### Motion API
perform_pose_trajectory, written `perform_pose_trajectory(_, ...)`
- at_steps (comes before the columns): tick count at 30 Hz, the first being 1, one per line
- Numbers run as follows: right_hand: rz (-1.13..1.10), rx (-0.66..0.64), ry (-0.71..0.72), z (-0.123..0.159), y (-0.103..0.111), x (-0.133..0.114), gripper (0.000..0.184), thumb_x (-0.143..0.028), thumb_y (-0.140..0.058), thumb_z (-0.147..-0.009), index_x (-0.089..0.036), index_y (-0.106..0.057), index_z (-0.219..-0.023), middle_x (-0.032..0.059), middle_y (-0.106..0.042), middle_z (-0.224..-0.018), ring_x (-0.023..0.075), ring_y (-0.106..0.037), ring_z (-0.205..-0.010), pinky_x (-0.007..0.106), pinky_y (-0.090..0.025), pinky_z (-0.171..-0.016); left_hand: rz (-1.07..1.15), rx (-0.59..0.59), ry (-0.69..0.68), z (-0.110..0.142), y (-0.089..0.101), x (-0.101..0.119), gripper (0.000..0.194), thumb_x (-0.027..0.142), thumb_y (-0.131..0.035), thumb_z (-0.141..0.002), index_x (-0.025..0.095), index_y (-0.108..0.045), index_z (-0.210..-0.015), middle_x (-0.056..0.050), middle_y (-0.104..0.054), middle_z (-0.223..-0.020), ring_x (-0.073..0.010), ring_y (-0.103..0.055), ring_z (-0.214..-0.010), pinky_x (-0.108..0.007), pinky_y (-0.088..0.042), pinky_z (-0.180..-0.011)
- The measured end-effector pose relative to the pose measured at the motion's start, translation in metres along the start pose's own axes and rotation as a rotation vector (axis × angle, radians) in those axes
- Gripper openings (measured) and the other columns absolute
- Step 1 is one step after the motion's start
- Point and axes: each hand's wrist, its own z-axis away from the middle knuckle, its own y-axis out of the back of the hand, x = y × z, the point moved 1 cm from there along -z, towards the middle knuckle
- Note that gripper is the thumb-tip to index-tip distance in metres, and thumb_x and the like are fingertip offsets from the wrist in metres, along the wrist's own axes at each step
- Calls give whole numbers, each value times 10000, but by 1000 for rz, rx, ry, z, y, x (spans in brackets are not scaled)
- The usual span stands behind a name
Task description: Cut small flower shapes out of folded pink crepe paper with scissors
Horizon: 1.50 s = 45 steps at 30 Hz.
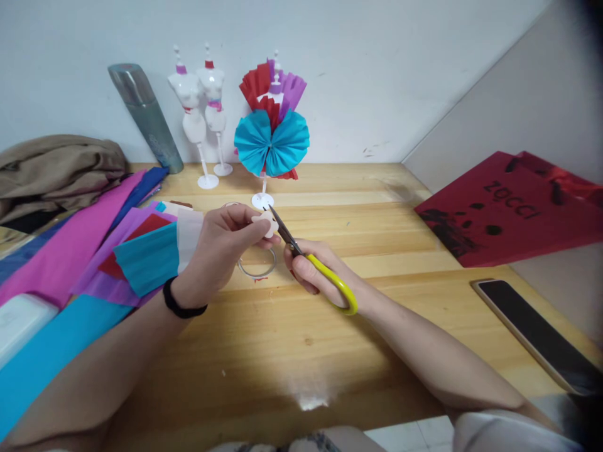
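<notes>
My left hand [230, 242] pinches a small white paper piece [266, 222] with a rounded, scalloped outline between thumb and fingers. In my right hand [318, 267] is a pair of scissors [336, 285] with yellow handles, its dark blades pointing up and left, close beside the paper's right edge. Whether the blades touch the paper I cannot tell. Under my hands a thin ring [258, 275], perhaps a roll of tape, lies on the wooden table [301, 351]. Just beyond stands a small white mannequin [262, 199] dressed in red, purple and blue pleated paper [287, 143].
Two more white mannequins [192, 122] stand by the wall, beside a grey-green bottle [148, 119]. Coloured paper sheets [148, 257] and a brown cloth [56, 172] cover the left side. At right are a red bag [509, 216] and a phone [532, 333].
</notes>
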Motion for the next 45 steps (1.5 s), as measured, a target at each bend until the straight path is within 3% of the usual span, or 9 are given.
perform_pose_trajectory(13,-35,39,-45,3,1,-1,487,-633,-432,-956,-203,-449,-730,-64,-367,-531,93,-327,-472,249,-256,-464,33,15,3,-1,2,1,118,202,-787,-731,155,-707,-658,-5,-728,-661,-111,-690,-611,-187,-551,-604)
perform_pose_trajectory(23,-186,6,-99,3,7,6,473,-658,-460,-931,-200,-480,-817,-54,-449,-543,109,-430,-478,250,-357,-477,44,-6,34,-2,2,-2,118,233,-796,-731,155,-722,-682,-22,-738,-695,-120,-689,-634,-208,-553,-629)
perform_pose_trajectory(28,-61,-84,-84,2,10,-2,489,-667,-460,-925,-195,-480,-798,-44,-420,-604,102,-400,-517,245,-329,-478,-29,-30,-7,-2,4,-3,116,246,-782,-750,152,-727,-712,-27,-736,-688,-120,-674,-636,-216,-545,-626)
perform_pose_trajectory(36,46,-82,-67,1,15,-11,507,-682,-473,-907,-195,-465,-766,-31,-403,-663,113,-365,-592,257,-304,-527,-115,-134,6,-3,3,3,176,280,-790,-724,152,-703,-641,-30,-726,-664,-132,-671,-632,-222,-540,-608)
perform_pose_trajectory(45,131,-129,-12,0,18,-11,502,-667,-444,-930,-188,-475,-779,-25,-411,-698,114,-354,-610,262,-298,-545,-117,-135,47,-3,3,7,140,250,-774,-708,151,-713,-629,-41,-730,-661,-143,-683,-641,-227,-555,-611)
